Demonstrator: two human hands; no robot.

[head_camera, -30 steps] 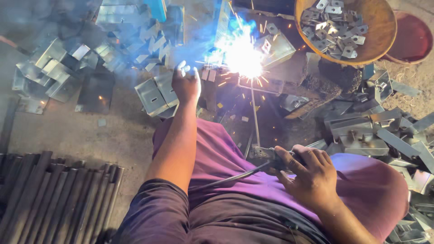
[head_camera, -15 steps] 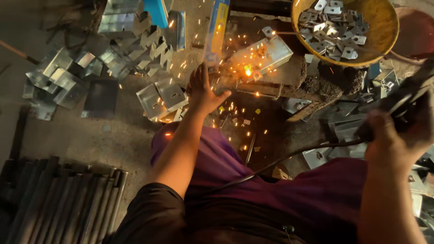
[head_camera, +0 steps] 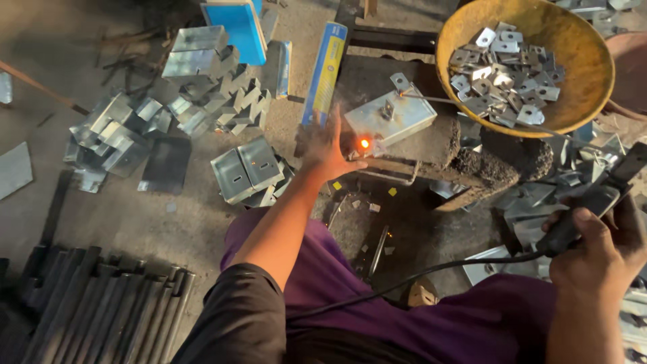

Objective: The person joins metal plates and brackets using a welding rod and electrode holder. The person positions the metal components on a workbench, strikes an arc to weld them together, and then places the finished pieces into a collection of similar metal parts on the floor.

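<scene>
Head view: the left hand (head_camera: 328, 149) is spread wide, fingers splayed, hovering or resting just left of the glowing spot (head_camera: 364, 143) at the near corner of the metal box (head_camera: 391, 118). The box lies ahead and to the right of that hand, its long axis running up and away to the right, on a dark block (head_camera: 472, 162). The right hand (head_camera: 593, 253) is well apart, down at the right, closed round the electrode holder (head_camera: 593, 202), so the left is far nearer.

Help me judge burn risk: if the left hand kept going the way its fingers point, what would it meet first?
Probably the grey metal box past the left hand, beside the glowing spot; depth is unclear.
</scene>
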